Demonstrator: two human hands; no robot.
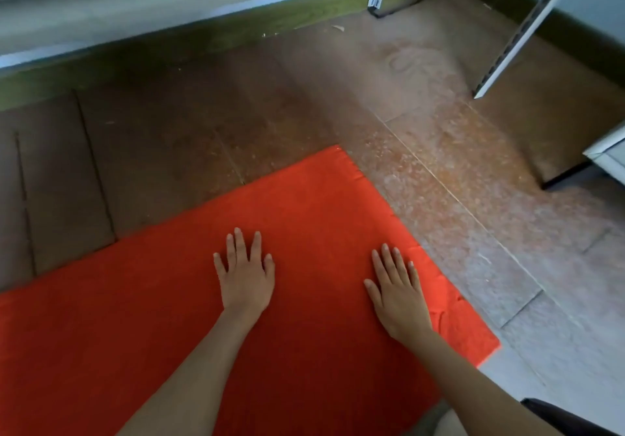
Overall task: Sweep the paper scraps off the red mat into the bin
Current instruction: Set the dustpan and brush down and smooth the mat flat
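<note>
A worn brown tiled floor (439,171) was seen spread out around the red mat (135,334) laid on it. The left hand (245,276) and right hand (399,297) were pressed flat on the mat, fingers straight, nothing held, the right one near the mat's right edge. A pale scrap (338,28) was seen well beyond the mat's far corner.

Flat room across the red mat (304,205) and the floor (422,171) beyond.
Both hands flat on the mat: left hand (245,276), right hand (397,295) near its right edge. Far right: slotted white upright (517,39) slanting down to floor, white cabinet corner (608,154); dark object (571,426) near right.
</note>
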